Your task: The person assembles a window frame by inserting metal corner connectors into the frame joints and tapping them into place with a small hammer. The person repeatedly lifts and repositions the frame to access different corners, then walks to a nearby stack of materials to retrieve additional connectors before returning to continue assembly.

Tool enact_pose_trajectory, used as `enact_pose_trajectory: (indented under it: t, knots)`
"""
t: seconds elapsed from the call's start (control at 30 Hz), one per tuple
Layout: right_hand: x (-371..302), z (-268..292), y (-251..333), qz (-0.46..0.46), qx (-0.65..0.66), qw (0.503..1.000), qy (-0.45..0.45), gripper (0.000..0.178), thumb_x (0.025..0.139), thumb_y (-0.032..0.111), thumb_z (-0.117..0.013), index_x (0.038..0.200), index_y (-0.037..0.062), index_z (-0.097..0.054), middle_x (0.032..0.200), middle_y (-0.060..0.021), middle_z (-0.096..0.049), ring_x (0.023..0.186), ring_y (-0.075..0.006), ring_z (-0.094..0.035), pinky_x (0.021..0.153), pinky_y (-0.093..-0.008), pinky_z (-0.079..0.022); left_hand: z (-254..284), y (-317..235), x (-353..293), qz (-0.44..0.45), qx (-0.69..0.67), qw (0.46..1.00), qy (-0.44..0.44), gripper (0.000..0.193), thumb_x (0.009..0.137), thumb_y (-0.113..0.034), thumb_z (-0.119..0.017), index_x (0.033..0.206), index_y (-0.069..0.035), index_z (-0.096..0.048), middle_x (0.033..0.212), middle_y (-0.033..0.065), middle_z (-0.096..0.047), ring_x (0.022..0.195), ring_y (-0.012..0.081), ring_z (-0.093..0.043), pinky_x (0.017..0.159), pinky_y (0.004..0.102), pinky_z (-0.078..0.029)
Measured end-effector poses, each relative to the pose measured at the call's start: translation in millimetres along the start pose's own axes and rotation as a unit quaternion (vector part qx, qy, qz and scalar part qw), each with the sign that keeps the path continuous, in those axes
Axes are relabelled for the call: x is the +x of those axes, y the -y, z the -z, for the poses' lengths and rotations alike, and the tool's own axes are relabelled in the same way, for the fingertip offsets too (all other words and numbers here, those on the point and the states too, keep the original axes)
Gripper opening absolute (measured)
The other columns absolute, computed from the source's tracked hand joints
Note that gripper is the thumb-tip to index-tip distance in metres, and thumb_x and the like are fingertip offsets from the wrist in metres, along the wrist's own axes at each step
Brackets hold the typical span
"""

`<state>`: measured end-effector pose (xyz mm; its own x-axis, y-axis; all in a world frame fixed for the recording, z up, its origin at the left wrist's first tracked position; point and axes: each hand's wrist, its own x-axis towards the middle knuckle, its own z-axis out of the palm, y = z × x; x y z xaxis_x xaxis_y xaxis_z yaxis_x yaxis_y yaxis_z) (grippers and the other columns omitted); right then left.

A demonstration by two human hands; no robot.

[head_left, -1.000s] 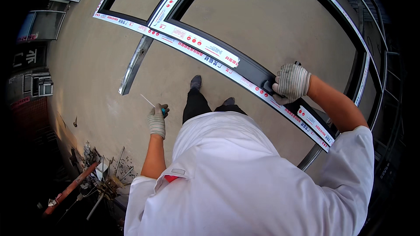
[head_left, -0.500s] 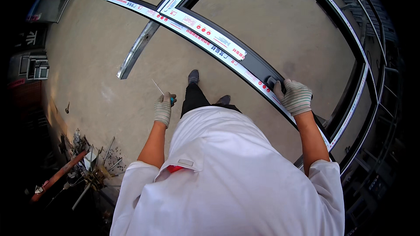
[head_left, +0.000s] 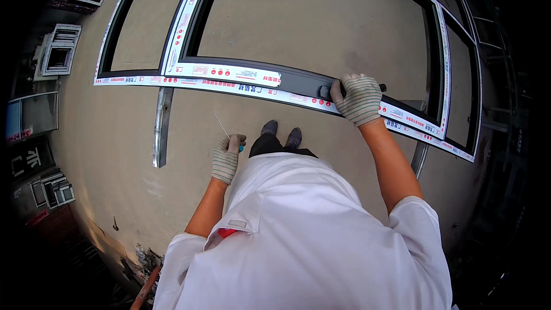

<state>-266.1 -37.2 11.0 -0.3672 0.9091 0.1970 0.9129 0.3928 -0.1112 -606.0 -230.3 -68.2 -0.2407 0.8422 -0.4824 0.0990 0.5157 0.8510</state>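
Observation:
My left hand [head_left: 225, 159], in a striped knit glove, is closed round a screwdriver with a thin metal shaft [head_left: 221, 122]. Only a bit of its teal handle [head_left: 241, 148] peeks out from the fingers. Gloved the same way, my right hand [head_left: 361, 99] grips a black window handle [head_left: 325, 91] on the lower rail of a large dark window frame [head_left: 307, 83]. The handle's ends show on both sides of the hand; its middle is covered. White protective film with red marks lines most of the frame, while the rail beside the handle is bare.
Metal support bars [head_left: 163, 129] extend from beneath the frame on the left and right. My shoes [head_left: 293, 138] are on the concrete floor just below its near edge. Small white frames [head_left: 61, 50] and glazed panels stand along the left. A rusty red bar [head_left: 147, 290] lies at lower left.
The view has turned, so the window frame now lies more level across it. My right hand has stayed at the handle and now wraps farther over it. My left hand keeps the screwdriver.

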Motion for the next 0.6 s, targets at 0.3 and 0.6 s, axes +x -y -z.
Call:
enact_pose_trajectory:
  t: [0.3, 0.6]
  knots:
    - [-58, -6, 52, -0.152, 0.101, 0.962, -0.204, 0.052, 0.075, 0.018, -0.074, 0.123, 0.0003, -0.061, 0.126, -0.0182, -0.059, 0.121, -0.0367, -0.054, 0.111, -0.0526, -0.041, -51, -99, 37, -0.081, 0.087, 0.943, 0.31, 0.026, 0.106, -0.021, -0.057, 0.111, 0.001, -0.071, 0.096, 0.0081, -0.071, 0.084, 0.0124, -0.062, 0.076, 0.0293, -0.053]
    - [-183, 8, 95, -0.298, 0.298, 0.889, -0.177, 0.029, 0.088, 0.024, -0.069, 0.11, 0.0052, -0.069, 0.115, -0.0122, -0.067, 0.111, -0.034, -0.061, 0.1, -0.0447, -0.05, -167, -106, 12, -0.227, 0.179, 0.771, 0.567, 0.022, 0.102, -0.02, -0.062, 0.109, 0.0, -0.069, 0.097, 0.0133, -0.068, 0.085, 0.0247, -0.065, 0.081, 0.0355, -0.054]
